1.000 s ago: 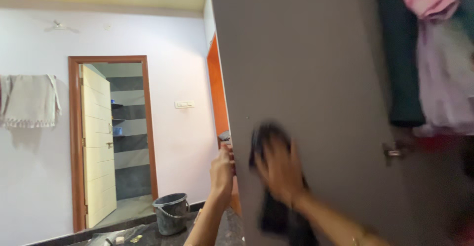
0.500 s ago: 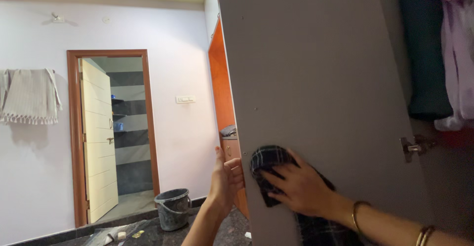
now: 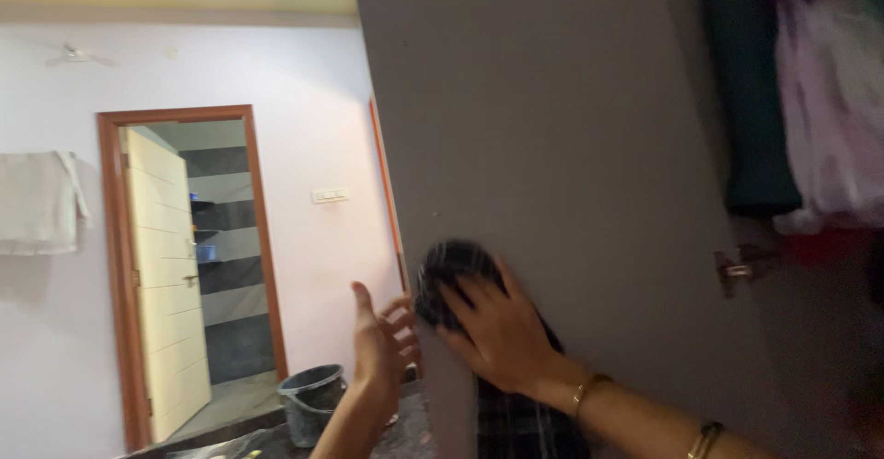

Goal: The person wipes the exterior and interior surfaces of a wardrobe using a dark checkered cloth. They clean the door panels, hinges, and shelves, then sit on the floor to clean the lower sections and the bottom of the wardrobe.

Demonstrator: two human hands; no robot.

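Note:
My right hand (image 3: 502,330) presses a dark checked cloth (image 3: 451,270) flat against the inner face of an open grey wardrobe door (image 3: 552,146), near the door's left edge. The cloth hangs down below my wrist, which carries gold bangles. My left hand (image 3: 379,344) is just off the door's edge, fingers spread, holding nothing and not touching the door.
Clothes hang inside the wardrobe (image 3: 820,100) at the right, with a metal hinge (image 3: 737,270) below them. Behind are a pale wall, a towel (image 3: 37,201), an open doorway with a cream door (image 3: 166,284) and a grey bucket (image 3: 313,404) on the floor.
My left hand has let go of the door edge and opened. My right hand slid the cloth along the door and now presses it near the edge.

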